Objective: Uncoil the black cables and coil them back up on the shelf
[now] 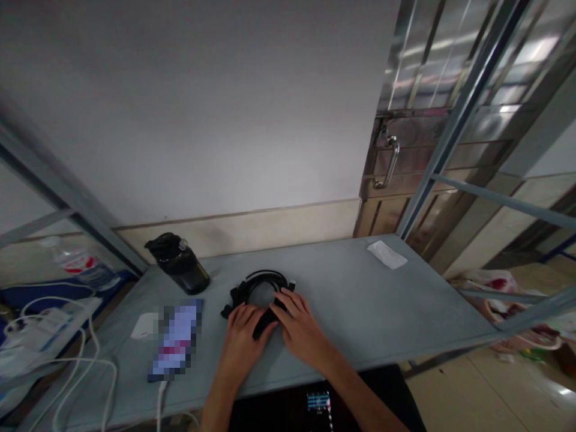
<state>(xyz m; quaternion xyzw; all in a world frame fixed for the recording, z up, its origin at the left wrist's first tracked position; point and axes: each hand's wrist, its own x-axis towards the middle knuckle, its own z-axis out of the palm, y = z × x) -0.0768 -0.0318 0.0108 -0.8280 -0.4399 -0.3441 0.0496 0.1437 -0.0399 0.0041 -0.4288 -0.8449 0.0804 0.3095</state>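
A coiled black cable (265, 277) lies on the grey table in front of me, with a light-tipped plug at its right side. Along the coil's near side, a dark oblong piece (263, 323) sits between my two hands; I cannot make out exactly what it is. My left hand (243, 336) has its fingers curled over the coil's left part, its thumb against the dark piece. From the other side, my right hand (300, 327) closes its fingers on the same piece, fingertips by the plug. The palms' undersides are hidden.
A black bottle (182, 267) stands at the back left. Closer lie a phone (177, 342) with a white cable and a white card (144, 325). White paper (387, 254) rests at the back right. Metal posts (459, 126) rise at the table's ends.
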